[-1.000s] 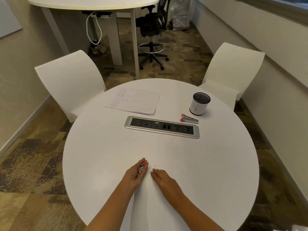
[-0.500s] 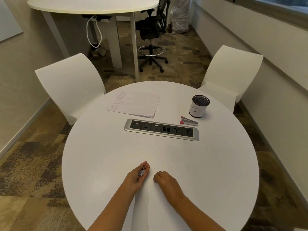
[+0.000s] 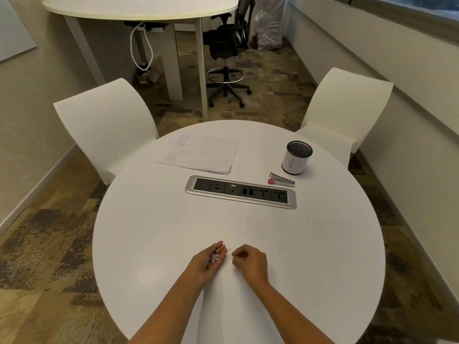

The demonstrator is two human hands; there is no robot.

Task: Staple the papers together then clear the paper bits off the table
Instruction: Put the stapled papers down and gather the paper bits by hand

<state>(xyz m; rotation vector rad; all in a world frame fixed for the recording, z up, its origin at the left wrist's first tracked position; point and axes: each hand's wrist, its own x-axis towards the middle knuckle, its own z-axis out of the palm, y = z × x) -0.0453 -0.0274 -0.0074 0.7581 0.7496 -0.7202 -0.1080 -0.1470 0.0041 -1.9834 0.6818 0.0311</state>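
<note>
Round white table (image 3: 285, 244) nearly cleared: left hand (image 3: 203, 265) cups the paper bits (image 3: 214, 256) palm-up, so the curled right hand (image 3: 249, 263), its contents unclear, should pinch the stray bit (image 3: 229, 249) gently into that palm.

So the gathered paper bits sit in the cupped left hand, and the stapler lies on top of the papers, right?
Not quite. The paper bits do sit in the cupped left hand, but the head view shows the stapler on the table beside the mesh cup, apart from the papers.
</note>
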